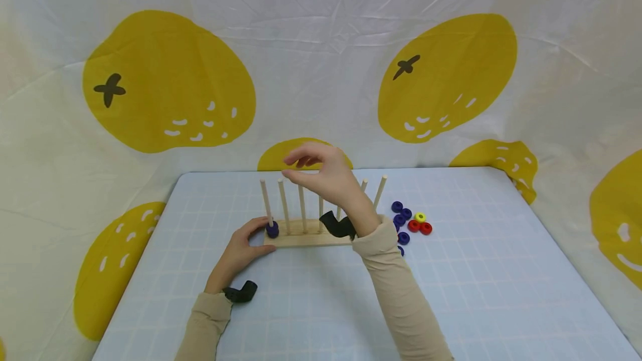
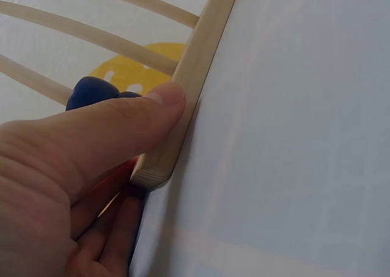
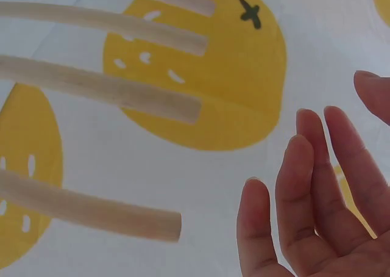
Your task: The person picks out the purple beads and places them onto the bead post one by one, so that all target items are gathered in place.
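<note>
A wooden base (image 1: pixel 311 240) (image 2: pixel 204 51) carries a row of upright pegs (image 1: pixel 283 205) (image 3: pixel 152 103). On the leftmost peg, dark blue rings (image 1: pixel 272 230) (image 2: pixel 91 93) sit at the bottom. The left hand (image 1: pixel 239 249) (image 2: pixel 79 149) grips the base's left end, thumb on the front edge, fingers behind. Raised above the pegs, the right hand (image 1: pixel 331 177) (image 3: pixel 329 210) holds nothing; its fingers are spread and slightly bent, with the thumb apart. Its forearm hides part of the base's right side in the head view.
Right of the base lie several blue rings (image 1: pixel 403 238), two red rings (image 1: pixel 426 228) and a yellow ring (image 1: pixel 420 217). A light checked cloth (image 1: pixel 481 294) covers the table, and a white curtain (image 1: pixel 321 71) with yellow fruit shapes hangs behind.
</note>
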{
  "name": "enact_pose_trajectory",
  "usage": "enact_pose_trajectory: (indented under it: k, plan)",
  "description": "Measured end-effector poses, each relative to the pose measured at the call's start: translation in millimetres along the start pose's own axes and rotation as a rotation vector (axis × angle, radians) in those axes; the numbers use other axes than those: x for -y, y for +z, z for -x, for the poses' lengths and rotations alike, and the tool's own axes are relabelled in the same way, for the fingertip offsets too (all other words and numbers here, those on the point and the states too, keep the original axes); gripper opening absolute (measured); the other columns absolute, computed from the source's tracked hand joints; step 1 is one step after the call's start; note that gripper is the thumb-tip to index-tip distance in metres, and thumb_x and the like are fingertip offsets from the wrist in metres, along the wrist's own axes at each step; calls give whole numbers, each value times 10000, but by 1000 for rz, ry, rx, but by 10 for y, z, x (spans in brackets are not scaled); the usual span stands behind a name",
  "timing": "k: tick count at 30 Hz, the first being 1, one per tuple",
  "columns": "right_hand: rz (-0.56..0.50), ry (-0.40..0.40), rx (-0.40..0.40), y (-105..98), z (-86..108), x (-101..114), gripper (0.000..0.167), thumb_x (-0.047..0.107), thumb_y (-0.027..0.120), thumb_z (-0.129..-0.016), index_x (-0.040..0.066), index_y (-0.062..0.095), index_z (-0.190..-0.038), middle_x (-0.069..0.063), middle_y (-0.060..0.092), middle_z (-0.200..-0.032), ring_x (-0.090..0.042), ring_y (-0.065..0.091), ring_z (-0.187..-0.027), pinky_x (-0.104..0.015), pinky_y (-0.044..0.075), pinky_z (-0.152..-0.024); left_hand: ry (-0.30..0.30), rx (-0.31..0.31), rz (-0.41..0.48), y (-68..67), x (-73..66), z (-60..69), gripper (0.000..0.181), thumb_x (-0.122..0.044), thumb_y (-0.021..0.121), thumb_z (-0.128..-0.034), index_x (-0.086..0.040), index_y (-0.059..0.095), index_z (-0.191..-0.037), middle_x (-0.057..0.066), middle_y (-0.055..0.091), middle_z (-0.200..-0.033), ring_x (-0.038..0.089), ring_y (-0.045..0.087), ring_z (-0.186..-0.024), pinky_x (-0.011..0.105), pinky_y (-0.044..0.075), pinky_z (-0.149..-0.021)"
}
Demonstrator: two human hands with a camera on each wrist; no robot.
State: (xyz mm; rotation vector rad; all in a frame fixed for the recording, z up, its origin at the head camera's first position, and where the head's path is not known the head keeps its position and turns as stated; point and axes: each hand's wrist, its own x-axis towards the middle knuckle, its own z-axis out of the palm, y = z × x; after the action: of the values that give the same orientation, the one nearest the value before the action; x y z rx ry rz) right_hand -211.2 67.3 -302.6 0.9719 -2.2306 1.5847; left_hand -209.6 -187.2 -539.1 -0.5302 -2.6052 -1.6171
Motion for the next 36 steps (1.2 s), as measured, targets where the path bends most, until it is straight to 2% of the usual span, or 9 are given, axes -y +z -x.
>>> enact_pose_trajectory:
  k: [3, 8, 16, 22, 29, 36]
  plan:
    - [-6, -16, -19, -81, 54, 5, 159, 53, 776, -850, 31, 745, -1004, -59, 716, -1001, -279, 640, -903, -427, 556, -862, -13, 2, -7, -2, 3, 6, 664, -155, 883, -747, -116, 598, -1345, 103, 553, -1406, 324, 426, -1369, 512, 305, -1161]
    - [14, -41, -54, -237, 150, 15, 154, 42, 776, -849, 29, 744, -999, -54, 708, -1016, -256, 638, -897, -400, 563, -849, -26, 5, -5, -12, -26, 21, 668, -135, 880, -748, -102, 592, -1350, 107, 550, -1407, 328, 421, -1372, 506, 303, -1164]
    - [15, -84, -131, -553, 327, 8, 175, -36, 787, -808, 3, 743, -973, -94, 714, -994, -297, 639, -904, -371, 556, -845, -20, 8, -11, -19, -33, 24, 669, -149, 880, -749, -83, 591, -1349, 120, 552, -1403, 346, 417, -1371, 519, 313, -1155]
    - [28, -65, -168, -787, 483, -26, 186, -88, 756, -814, -34, 728, -990, -136, 705, -1000, -305, 627, -917, -337, 551, -869, -11, 4, -10, -24, -20, 16, 661, -137, 880, -747, -83, 597, -1342, 116, 557, -1398, 341, 425, -1365, 517, 311, -1156]
    - [40, -19, -233, -996, 657, -85, 176, -83, 743, -830, -52, 720, -1001, -201, 689, -975, -193, 630, -879, -297, 544, -878, -13, 7, -11, -22, -20, 8, 661, -131, 876, -752, -85, 593, -1348, 113, 554, -1402, 334, 425, -1366, 512, 312, -1158]
    - [49, 8, -300, -1164, 844, -155, 186, -101, 735, -827, -59, 722, -1008, -177, 694, -961, -203, 619, -883, -260, 533, -894, -1, 12, -17, -11, -13, -2, 656, -139, 874, -757, -81, 592, -1346, 124, 553, -1400, 348, 431, -1358, 532, 315, -1149]
